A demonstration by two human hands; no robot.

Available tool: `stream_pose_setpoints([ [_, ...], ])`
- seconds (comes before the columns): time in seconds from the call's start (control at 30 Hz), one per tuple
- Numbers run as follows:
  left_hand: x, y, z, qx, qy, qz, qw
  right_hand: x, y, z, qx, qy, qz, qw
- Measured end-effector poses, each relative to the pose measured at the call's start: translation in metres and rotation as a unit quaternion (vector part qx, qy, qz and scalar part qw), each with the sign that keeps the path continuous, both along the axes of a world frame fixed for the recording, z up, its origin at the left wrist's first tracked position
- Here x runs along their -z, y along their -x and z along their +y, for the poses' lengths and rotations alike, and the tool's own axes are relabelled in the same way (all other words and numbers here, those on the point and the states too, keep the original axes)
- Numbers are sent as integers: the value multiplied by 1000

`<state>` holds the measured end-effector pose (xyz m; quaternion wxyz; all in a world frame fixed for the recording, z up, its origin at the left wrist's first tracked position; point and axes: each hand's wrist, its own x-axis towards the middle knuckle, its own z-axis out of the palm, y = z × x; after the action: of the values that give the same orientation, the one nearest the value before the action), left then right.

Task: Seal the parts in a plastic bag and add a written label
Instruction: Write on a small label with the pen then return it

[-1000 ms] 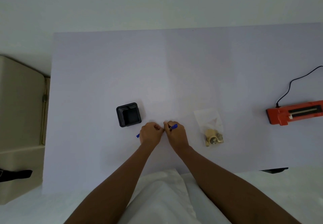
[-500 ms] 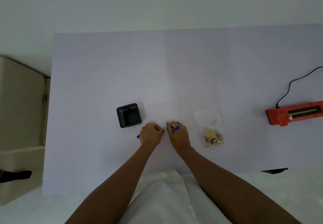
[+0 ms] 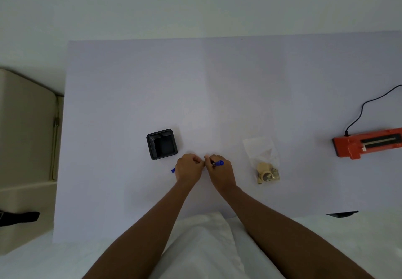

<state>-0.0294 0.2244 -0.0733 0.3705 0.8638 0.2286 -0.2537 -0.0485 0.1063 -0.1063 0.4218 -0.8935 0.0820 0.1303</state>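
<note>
My left hand (image 3: 188, 168) and my right hand (image 3: 220, 173) are fisted side by side on the table, knuckles almost touching. Both grip one blue pen (image 3: 218, 163). One blue end sticks out left of my left fist, the other lies across my right fingers. Whether the cap is off is hidden. A clear plastic bag (image 3: 262, 150) lies flat to the right of my right hand, with several brass parts (image 3: 267, 173) in its near end.
A black square tray (image 3: 162, 143) stands just left of my hands. An orange heat sealer (image 3: 367, 142) with a black cord (image 3: 362, 110) lies at the right edge. A beige box (image 3: 24, 130) stands beside the table (image 3: 217, 78) on the left.
My right hand has shifted slightly right, and the pen's blue end in it has moved away from my left fist. The bag, tray and sealer have not moved.
</note>
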Motion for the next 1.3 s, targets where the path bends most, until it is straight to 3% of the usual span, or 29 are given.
stream_pose_setpoints([
  [0.47,-1,3,2,24,3,4,1000,-12,-3,1,48,-44,-28,997],
  [0.63,-3,14,3,54,22,-8,998,-13,-1,3,67,-73,9,995],
  [0.77,-8,22,13,64,16,-44,997,-13,1,1,67,-72,15,995],
  [0.97,-9,40,49,102,-89,-151,979,-14,5,-4,42,-50,-1,998],
  [1.17,-3,43,75,108,-117,-105,982,-29,7,0,37,-49,-15,998],
  [1.3,-10,45,74,48,-51,-80,994,-55,9,12,44,-133,-30,990],
])
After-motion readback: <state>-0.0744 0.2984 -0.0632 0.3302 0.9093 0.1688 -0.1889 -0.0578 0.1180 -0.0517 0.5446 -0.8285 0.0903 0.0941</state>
